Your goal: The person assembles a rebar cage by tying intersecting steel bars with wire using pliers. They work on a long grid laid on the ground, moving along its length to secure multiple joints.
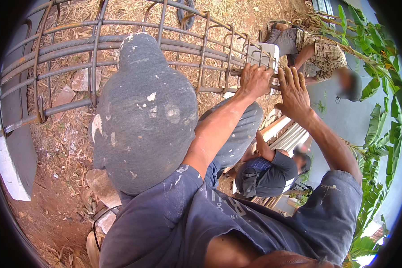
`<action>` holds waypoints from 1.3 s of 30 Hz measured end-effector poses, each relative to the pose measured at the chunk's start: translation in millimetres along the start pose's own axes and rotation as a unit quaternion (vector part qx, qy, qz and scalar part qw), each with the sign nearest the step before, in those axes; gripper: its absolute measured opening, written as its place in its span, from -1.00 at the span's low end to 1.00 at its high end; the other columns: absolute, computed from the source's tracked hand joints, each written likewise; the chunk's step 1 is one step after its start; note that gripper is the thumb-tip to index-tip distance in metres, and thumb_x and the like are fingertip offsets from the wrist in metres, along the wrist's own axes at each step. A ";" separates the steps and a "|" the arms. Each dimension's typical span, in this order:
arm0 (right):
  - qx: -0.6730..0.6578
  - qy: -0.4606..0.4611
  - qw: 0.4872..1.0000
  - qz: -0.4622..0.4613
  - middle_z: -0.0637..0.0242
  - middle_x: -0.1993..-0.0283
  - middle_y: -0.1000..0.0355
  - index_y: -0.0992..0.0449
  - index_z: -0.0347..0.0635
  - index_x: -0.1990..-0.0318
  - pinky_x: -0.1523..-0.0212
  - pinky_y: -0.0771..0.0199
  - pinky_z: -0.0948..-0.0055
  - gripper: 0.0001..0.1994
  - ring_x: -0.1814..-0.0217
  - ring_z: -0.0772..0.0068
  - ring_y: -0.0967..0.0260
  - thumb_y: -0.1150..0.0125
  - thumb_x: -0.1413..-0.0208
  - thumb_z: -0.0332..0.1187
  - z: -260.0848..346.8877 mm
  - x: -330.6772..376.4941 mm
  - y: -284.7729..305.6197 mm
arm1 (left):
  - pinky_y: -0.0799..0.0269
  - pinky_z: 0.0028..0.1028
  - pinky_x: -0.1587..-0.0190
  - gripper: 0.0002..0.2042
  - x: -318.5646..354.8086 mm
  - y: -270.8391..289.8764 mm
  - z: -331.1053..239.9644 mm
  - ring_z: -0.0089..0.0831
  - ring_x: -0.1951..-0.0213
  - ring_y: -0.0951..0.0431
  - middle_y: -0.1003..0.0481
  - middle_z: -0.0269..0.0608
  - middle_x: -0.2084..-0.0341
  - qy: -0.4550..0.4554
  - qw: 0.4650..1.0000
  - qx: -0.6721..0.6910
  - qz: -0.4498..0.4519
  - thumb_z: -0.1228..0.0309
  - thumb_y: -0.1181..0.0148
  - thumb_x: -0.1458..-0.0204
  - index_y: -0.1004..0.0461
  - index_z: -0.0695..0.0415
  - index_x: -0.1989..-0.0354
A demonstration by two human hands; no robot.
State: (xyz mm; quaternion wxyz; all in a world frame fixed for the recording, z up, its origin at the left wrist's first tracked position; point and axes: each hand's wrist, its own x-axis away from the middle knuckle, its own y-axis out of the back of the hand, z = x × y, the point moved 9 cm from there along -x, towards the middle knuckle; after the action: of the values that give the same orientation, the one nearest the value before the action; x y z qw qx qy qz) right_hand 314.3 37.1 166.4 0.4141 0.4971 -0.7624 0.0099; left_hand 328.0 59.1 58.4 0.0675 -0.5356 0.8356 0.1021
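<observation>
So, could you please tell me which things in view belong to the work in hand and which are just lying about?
In use:
- rebar cage, its end gripped by the left hand, the right hand open there
- pale block at that end, possibly a support

Apparently lying about:
- dark coil
- pinkish stones
- dry litter

Head-worn fisheye view, close, downward

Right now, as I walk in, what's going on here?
A person's left hand is curled over the right end of a steel-rod cage, which runs past the left knee. The right hand, spread wide, is close beside it. Two other people are nearby.
</observation>
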 end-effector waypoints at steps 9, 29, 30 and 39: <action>-0.171 0.022 0.966 0.193 -0.11 0.41 -0.54 -0.60 -0.27 0.20 0.20 -0.45 -0.03 -0.61 0.28 -0.12 -0.54 -0.16 -0.21 -0.06 -16.7 -43.9 -33.3 | -0.24 -0.10 -0.10 -0.60 19.8 22.1 -2.8 -0.21 0.03 -0.46 -0.49 -0.15 0.19 -0.062 0.992 -0.014 -0.107 0.41 -0.46 0.27 -0.57 0.01 0.14; -0.491 -0.079 0.703 0.509 0.01 0.28 -0.60 -0.55 -0.38 0.12 0.57 -0.60 0.42 -0.54 0.37 0.24 -0.64 -0.05 -0.31 -0.05 -16.6 -41.5 -71.0 | -0.13 -0.01 -0.06 -0.47 27.4 23.9 -8.7 -0.11 -0.04 -0.32 -0.30 -0.10 0.08 -0.088 0.981 -0.037 -0.166 0.36 -0.36 0.19 -0.34 0.02 -0.03; -0.502 -0.087 0.705 0.494 0.02 0.30 -0.60 -0.55 -0.36 0.13 0.61 -0.58 0.43 -0.53 0.43 0.23 -0.63 -0.09 -0.28 -0.01 -16.9 -34.8 -66.9 | -0.15 -0.05 -0.03 -0.51 31.1 18.8 -11.6 -0.13 0.00 -0.35 -0.34 -0.12 0.13 -0.088 0.985 -0.023 -0.148 0.36 -0.35 0.19 -0.37 0.03 0.01; 0.058 0.000 0.994 -0.088 0.05 -0.18 -0.34 -0.08 -0.26 -0.37 -0.32 -0.14 0.09 0.05 -0.30 -0.01 -0.25 -0.54 0.27 -0.01 -4.2 -34.7 11.1 | -0.37 -0.25 0.03 -0.59 -22.9 17.1 14.6 -0.14 0.17 -0.57 -0.56 -0.11 0.27 0.015 1.000 0.015 -0.010 0.37 -0.38 0.31 -0.50 0.16 0.19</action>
State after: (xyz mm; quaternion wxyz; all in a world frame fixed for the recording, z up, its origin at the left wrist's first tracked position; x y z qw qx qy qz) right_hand 314.1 70.5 151.4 0.3840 0.5854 -0.7139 0.0173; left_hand 322.1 89.7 51.0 0.0638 -0.5444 0.8326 0.0802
